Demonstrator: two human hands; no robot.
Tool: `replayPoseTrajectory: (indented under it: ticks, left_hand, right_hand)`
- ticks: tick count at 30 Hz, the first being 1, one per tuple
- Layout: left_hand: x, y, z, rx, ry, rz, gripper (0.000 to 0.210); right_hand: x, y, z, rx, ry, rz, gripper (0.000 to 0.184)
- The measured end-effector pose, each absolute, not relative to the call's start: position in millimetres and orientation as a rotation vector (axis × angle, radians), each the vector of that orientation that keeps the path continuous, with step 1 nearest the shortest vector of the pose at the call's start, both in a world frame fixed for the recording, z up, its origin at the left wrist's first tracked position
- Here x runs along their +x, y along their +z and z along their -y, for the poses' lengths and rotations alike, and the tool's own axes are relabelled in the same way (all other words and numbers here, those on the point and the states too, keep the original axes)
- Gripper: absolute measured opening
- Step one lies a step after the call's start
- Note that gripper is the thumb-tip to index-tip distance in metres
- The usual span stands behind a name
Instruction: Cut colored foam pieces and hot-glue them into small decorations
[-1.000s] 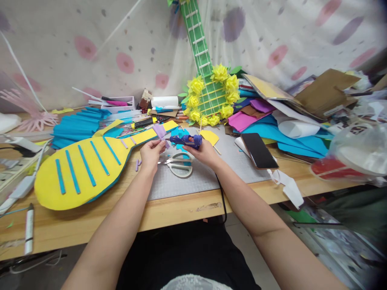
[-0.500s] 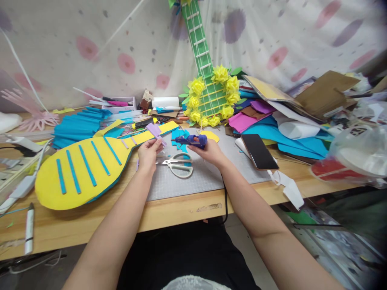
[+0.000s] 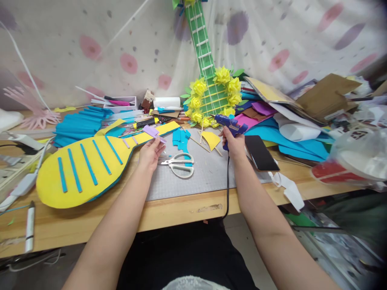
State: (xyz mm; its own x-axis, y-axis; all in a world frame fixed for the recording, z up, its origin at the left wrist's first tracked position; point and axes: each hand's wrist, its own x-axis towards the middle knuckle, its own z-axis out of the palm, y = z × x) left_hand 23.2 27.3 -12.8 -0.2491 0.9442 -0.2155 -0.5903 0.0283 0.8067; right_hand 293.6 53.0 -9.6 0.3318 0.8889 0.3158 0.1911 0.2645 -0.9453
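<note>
Pinched in the fingers of my left hand [image 3: 151, 154] is a small purple paper piece [image 3: 150, 131], over the neck of a yellow paper instrument [image 3: 77, 173]. Blue strips cross that instrument's rounded body, and short purple strips sit on its neck. My right hand [image 3: 233, 141] grips a blue hot glue gun [image 3: 230, 124], its nozzle pointing left and its black cord hanging past the table edge. Between my hands lie white-handled scissors [image 3: 180, 165], blue paper scraps [image 3: 181, 139] and a yellow paper piece [image 3: 211, 140] among thin wooden sticks.
A green paper instrument with yellow flowers [image 3: 208, 68] leans at the back. A phone [image 3: 260, 153], a white mask [image 3: 289, 188] and a plastic-wrapped red tub [image 3: 338, 171] are on the right, below piled paper. A marker [image 3: 30, 227] lies front left.
My right hand has carried the glue gun right, away from the purple piece, and tilted its nozzle up. My left hand has stayed nearly in place, still holding the purple piece.
</note>
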Motion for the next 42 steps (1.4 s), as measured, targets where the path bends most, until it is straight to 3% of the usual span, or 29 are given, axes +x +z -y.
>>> replayPoseTrajectory:
  ticks: [7,15,22,27,33,42]
  left_hand:
    - [22.5,-15.7,-28.2,0.515,1.546,-1.002,0.021]
    - [23.8,-15.5,-27.8,0.499,1.538,-0.994,0.02]
    - [24.7,-14.8,-27.4,0.481,1.557,-1.012,0.017]
    - [25.3,-14.8,-27.5,0.489,1.567,-1.028,0.018]
    - [25.7,-12.7,-27.5,0.474,1.575,-1.017,0.02]
    - [25.8,-9.7,-25.9,0.462,1.582,-1.023,0.02]
  right_hand:
    - [296.0,-9.2,-56.4,-1.221,0.742,1.074,0.04]
    - [331.4,0.4,-46.7,-1.734,0.514,1.361,0.042]
    - [323.2,-12.3,-57.2,-1.366,0.712,1.235,0.036]
    - [285.8,-26.1,-57.8,-1.566,0.377,1.422,0.057]
    - [264.4,-34.4,-53.2,-1.768,-0.068,1.643,0.053]
    - [259.1,-37.7,-56.0,-1.945,-0.095,1.686,0.041]
